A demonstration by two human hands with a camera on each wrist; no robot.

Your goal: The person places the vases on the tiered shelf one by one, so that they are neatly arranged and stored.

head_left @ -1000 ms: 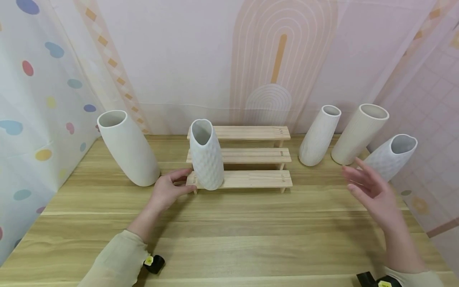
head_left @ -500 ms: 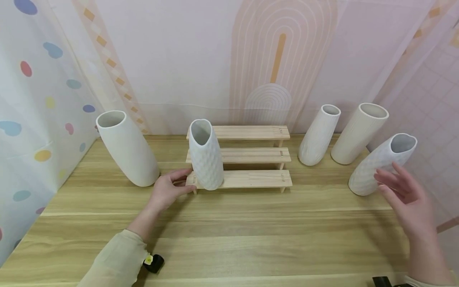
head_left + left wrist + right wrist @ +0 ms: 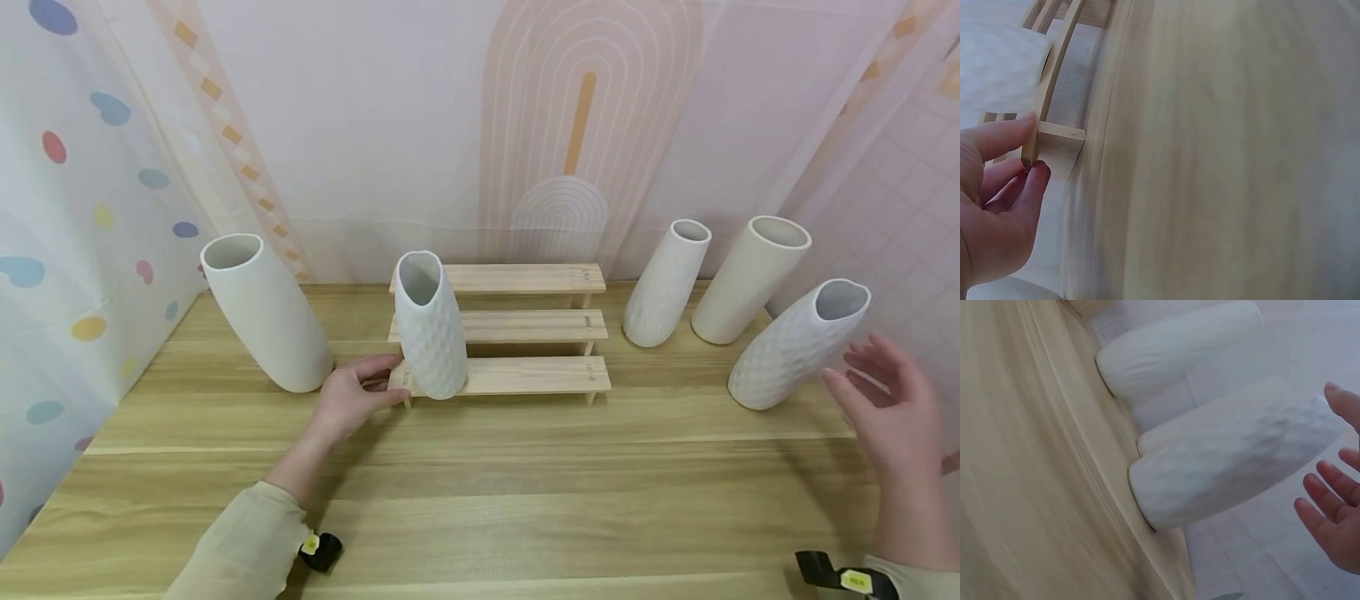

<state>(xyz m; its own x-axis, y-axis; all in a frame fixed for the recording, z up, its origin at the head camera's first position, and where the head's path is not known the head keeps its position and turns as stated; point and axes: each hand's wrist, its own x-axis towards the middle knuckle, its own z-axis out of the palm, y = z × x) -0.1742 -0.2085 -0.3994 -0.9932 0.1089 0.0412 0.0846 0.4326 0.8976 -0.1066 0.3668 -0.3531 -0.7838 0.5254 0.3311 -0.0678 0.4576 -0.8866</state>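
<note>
My left hand (image 3: 352, 402) pinches the left end of the lowest shelf of a three-tier wooden stand (image 3: 532, 375); thumb and fingers close on the board edge in the left wrist view. On that shelf, right beside this hand, a dimpled white vase (image 3: 433, 342) stands upright. To the hand's left is a smooth white vase (image 3: 270, 321). My right hand (image 3: 892, 408) is held to the right of a second dimpled vase (image 3: 787, 350), fingers loosely spread and holding nothing. In the right wrist view a gap shows between the fingers and that dimpled vase (image 3: 1222, 469).
A slim textured white vase (image 3: 663, 292) and a wider ribbed cream vase (image 3: 746, 287) stand at the back right of the wooden table (image 3: 480, 500). A patterned curtain (image 3: 375, 125) closes off the back, with more cloth at both sides.
My right hand has moved to the right, from in front of the right dimpled vase to beyond it, uncovering the vase. The left hand has kept its hold on the shelf end.
</note>
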